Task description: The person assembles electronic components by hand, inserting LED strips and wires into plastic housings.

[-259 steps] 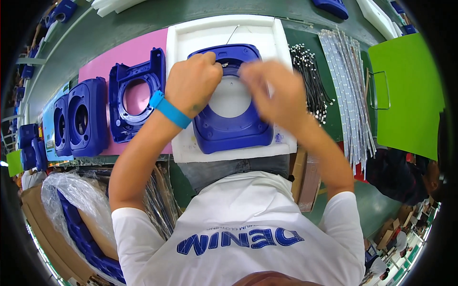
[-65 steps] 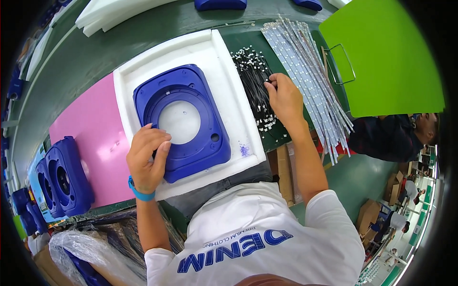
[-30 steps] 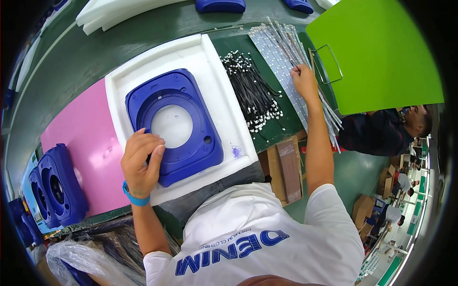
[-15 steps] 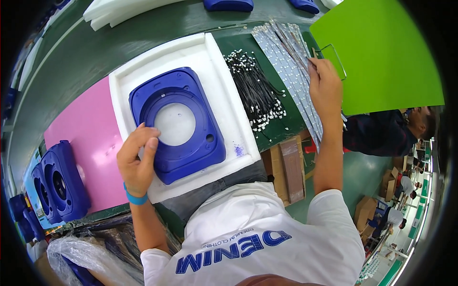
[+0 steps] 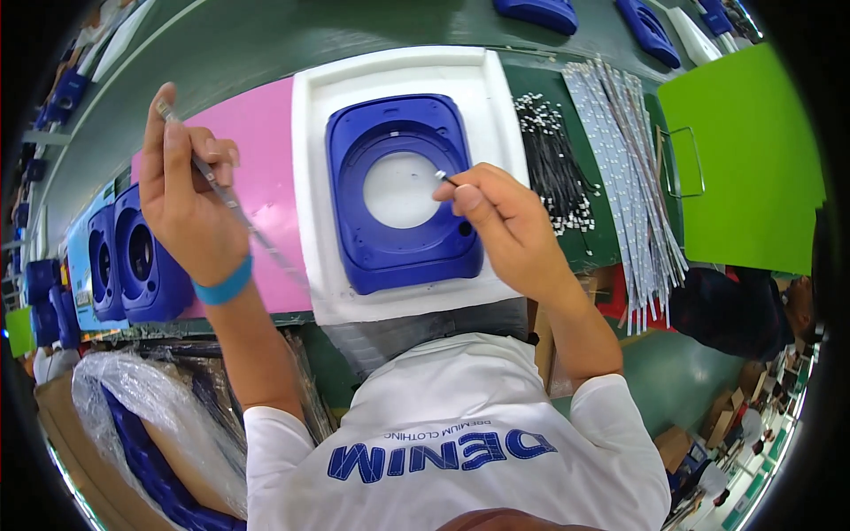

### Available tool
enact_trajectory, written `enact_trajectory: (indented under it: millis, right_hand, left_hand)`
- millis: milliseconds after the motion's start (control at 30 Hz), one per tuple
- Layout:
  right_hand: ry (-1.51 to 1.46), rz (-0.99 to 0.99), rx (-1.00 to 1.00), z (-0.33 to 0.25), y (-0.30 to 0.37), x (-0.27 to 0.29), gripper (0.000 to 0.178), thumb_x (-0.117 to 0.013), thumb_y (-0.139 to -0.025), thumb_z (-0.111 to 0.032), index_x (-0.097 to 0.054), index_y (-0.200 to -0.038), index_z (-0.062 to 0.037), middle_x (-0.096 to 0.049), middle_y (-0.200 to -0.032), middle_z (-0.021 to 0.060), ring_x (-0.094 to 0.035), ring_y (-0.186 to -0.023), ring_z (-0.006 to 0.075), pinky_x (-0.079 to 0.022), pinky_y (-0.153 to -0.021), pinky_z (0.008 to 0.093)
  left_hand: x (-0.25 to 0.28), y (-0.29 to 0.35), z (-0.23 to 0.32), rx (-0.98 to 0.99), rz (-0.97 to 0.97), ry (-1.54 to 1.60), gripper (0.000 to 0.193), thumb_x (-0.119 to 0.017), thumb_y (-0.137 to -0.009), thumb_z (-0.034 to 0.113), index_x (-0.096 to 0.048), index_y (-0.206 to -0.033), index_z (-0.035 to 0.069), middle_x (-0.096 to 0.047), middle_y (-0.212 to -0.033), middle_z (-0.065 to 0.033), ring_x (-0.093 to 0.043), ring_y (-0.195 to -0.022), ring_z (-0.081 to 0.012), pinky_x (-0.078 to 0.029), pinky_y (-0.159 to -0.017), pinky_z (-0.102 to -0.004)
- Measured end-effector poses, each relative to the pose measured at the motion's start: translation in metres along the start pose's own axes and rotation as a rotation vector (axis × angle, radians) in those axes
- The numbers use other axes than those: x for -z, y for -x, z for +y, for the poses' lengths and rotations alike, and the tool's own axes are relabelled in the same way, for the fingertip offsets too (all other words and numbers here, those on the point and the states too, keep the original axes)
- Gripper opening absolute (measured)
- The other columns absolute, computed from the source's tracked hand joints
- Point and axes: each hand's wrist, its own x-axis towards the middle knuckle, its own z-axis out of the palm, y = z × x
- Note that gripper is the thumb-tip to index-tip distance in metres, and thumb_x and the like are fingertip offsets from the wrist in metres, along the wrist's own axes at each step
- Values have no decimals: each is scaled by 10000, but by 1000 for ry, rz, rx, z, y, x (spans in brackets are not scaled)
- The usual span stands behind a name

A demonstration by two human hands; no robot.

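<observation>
My left hand (image 5: pixel 190 203), with a blue band at the wrist, is raised over the pink sheet. Its fingers pinch one end of a thin LED strip (image 5: pixel 232 205), which slants down toward the white foam tray (image 5: pixel 310 221). Over the right side of the blue plastic housing (image 5: pixel 354 257), my right hand (image 5: pixel 513 226) pinches a short black cable (image 5: pixel 447 180) with a small white connector at its tip. The housing lies in the tray, its large round opening facing up. How much more of the cable sits inside my palm is hidden.
A pile of black cables (image 5: pixel 558 164) and a bundle of LED strips (image 5: pixel 624 168) lie right of the tray. Beyond stands a green board (image 5: pixel 748 168) with a wire handle. More blue housings (image 5: pixel 150 257) rest left on the pink sheet (image 5: pixel 266 133). Another person is at the right.
An LED strip has left the bundle and is now in my left hand, which has moved up and left. My right hand has come back from the bundle to the housing, holding a cable.
</observation>
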Motion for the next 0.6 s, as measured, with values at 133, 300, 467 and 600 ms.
enact_trajectory:
  millis: [133,300,467,600]
  right_hand:
    - [-100,-52,-137,-4,-2,-9,346,-537,-1141,-241,-746,-1133,36,-615,-857,30,-548,-808,105,-452,-731,259]
    - [-144,-89,-163,-6,-4,-21,294,-583,-1114,-203,-742,-1142,43,-649,-851,66,-574,-764,127,-482,-707,294]
    - [-108,-118,-135,-4,-6,-28,273,-598,-1103,-188,-747,-1135,39,-651,-805,66,-569,-708,130,-487,-671,294]
    - [-123,-11,-112,-2,-6,-42,165,-648,-1053,-108,-729,-1104,26,-711,-761,88,-645,-658,119,-501,-598,275]
  left_hand:
    - [3,23,3,239,-71,-454,290,-606,-1071,56,-672,-1330,-57,-755,-1034,-135,-691,-807,-147,-552,-741,-265]
    - [-41,58,-4,606,-310,-329,269,-614,-1069,50,-697,-1318,-5,-692,-1021,-55,-611,-725,-91,-503,-653,-233]
    - [-43,72,-20,569,-350,-283,219,-641,-1066,58,-741,-1240,-29,-669,-1012,-59,-590,-707,-78,-497,-631,-225]
    - [-41,72,-23,645,-347,-281,218,-646,-1063,58,-747,-1235,-30,-671,-1012,-60,-587,-702,-75,-498,-633,-222]
